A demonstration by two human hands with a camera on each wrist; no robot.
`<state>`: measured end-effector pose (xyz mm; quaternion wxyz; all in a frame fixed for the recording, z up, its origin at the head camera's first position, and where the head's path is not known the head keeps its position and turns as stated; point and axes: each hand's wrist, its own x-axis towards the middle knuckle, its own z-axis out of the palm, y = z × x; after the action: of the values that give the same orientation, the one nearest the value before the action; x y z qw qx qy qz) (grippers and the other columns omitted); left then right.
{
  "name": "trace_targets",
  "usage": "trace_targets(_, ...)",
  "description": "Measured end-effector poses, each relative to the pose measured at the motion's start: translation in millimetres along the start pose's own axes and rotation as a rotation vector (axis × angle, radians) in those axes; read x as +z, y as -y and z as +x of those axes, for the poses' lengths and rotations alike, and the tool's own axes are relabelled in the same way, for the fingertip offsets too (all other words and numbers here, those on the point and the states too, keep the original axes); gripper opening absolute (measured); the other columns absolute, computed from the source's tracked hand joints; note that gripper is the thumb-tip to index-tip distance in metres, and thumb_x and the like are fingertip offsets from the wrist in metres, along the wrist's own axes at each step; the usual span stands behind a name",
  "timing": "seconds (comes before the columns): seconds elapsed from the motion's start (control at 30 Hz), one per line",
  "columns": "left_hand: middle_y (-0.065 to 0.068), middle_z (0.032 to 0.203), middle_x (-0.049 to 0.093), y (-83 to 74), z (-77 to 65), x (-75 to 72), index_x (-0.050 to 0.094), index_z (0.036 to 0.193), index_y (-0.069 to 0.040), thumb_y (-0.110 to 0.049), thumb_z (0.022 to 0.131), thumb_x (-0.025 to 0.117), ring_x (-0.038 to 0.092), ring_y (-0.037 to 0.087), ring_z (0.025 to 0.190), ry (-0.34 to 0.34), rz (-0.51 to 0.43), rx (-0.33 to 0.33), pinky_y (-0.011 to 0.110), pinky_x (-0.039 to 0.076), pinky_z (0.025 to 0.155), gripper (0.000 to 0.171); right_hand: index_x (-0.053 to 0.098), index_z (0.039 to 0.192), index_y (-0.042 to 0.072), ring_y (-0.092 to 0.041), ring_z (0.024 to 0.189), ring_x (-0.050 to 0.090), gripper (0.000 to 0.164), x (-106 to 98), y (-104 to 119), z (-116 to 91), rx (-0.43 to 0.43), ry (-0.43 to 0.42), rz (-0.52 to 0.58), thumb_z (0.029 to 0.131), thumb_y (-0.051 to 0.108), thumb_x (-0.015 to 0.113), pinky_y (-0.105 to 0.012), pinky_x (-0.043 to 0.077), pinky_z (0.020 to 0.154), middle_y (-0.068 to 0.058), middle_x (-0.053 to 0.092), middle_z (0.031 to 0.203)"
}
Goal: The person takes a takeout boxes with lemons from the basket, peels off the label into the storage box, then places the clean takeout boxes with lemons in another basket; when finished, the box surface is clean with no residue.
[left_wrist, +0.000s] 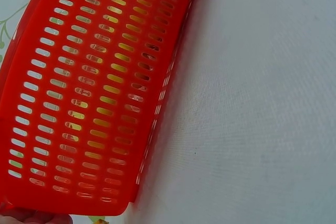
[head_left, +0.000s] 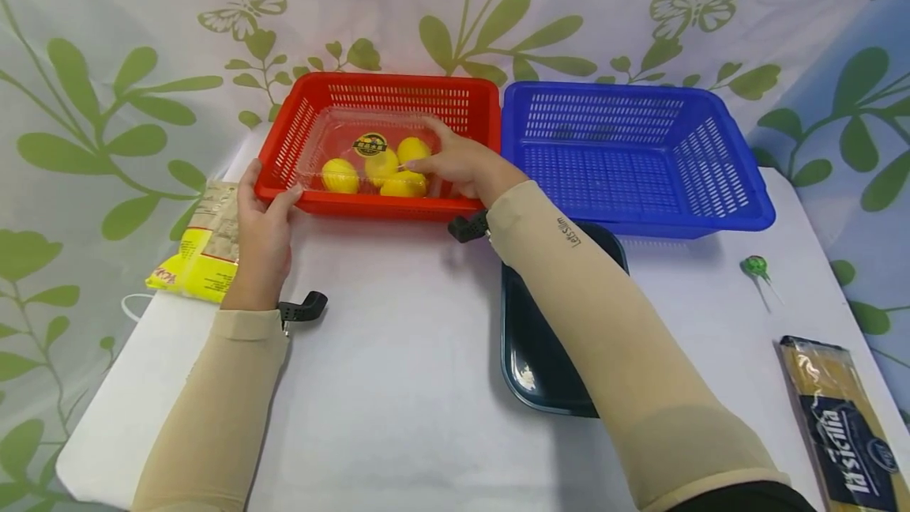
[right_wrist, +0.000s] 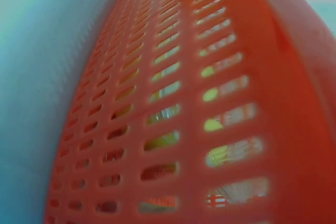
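A clear plastic fruit box (head_left: 320,141) with several yellow lemons (head_left: 340,176) and a round black-and-gold sticker sits inside the red basket (head_left: 398,208). My right hand (head_left: 465,164) reaches over the basket's right side and holds the box's right end, thumb toward the front and fingers toward the back. At the basket's front left corner, my left hand (head_left: 265,231) grips the rim. Its fingertips (left_wrist: 39,217) show under the basket's edge in the left wrist view. Through the slots of the red basket (right_wrist: 194,103) in the right wrist view, patches of yellow show.
A blue basket (head_left: 739,216) stands right of the red one. Under my right forearm lies a dark tray (head_left: 529,338), partly hidden. A yellow snack bag (head_left: 202,259) rests at left; a green lollipop (head_left: 755,265) and a spaghetti pack (head_left: 846,433) lie at right.
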<state>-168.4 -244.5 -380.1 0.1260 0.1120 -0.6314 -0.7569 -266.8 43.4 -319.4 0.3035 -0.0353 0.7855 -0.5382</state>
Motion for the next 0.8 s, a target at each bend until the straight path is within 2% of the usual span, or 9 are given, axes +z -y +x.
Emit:
trace_targets(0.1, -0.005, 0.168, 0.027, -0.7, 1.0, -0.7, 0.023, 0.167, -0.027, -0.011, 0.105, 0.064, 0.032, 0.011, 0.149, 0.005, -0.005, 0.001, 0.029, 0.040, 0.113, 0.076, 0.020, 0.165, 0.052, -0.031, 0.120, 0.056, 0.087, 1.8, -0.3, 2.9, 0.001, -0.009, 0.054, 0.101, 0.025, 0.074, -0.049, 0.055, 0.096, -0.007, 0.027, 0.164)
trace_targets(0.23, -0.004, 0.168, 0.027, -0.5, 1.3, -0.8, 0.023, 0.167, -0.026, -0.009, 0.105, 0.064, 0.032, 0.011, 0.148, 0.005, -0.014, 0.003, 0.029, 0.040, 0.113, 0.076, 0.025, 0.164, 0.051, -0.027, 0.086, 0.057, 0.085, 4.4, -1.8, 5.4, 0.003, -0.015, 0.155, 0.102, 0.016, 0.072, -0.039, 0.058, 0.081, -0.008, 0.034, 0.158)
trace_targets(0.33, -0.004, 0.168, 0.027, 0.0, 1.2, -1.1, 0.023, 0.167, -0.027, -0.010, 0.105, 0.064, 0.032, 0.011, 0.148, 0.003, -0.011, 0.004, 0.030, 0.040, 0.113, 0.076, 0.028, 0.163, 0.050, -0.028, 0.062, 0.045, 0.084, 4.8, -3.6, 6.3, -0.002, -0.013, 0.206, 0.102, 0.012, 0.071, -0.036, 0.054, 0.069, -0.010, 0.040, 0.149)
trace_targets(0.57, -0.004, 0.168, 0.026, 0.3, 0.7, -2.0, 0.022, 0.167, -0.026, -0.010, 0.105, 0.064, 0.032, 0.012, 0.148, 0.011, -0.012, 0.005, 0.029, 0.039, 0.113, 0.077, 0.035, 0.162, 0.047, -0.028, 0.061, 0.047, 0.080, 4.9, -4.0, 4.7, -0.005, -0.033, 0.237, 0.102, 0.008, 0.070, -0.038, 0.058, 0.069, -0.012, 0.048, 0.143)
trace_targets(0.8, -0.004, 0.168, 0.025, -1.1, -1.5, -0.8, 0.023, 0.167, -0.026, -0.011, 0.105, 0.064, 0.031, 0.012, 0.149, 0.016, -0.005, 0.014, 0.029, 0.039, 0.113, 0.076, 0.039, 0.161, 0.044, -0.027, 0.062, 0.049, 0.077, 5.9, -3.0, 0.0, -0.007, -0.070, 0.284, 0.101, 0.005, 0.069, -0.042, 0.062, 0.076, -0.011, 0.047, 0.146)
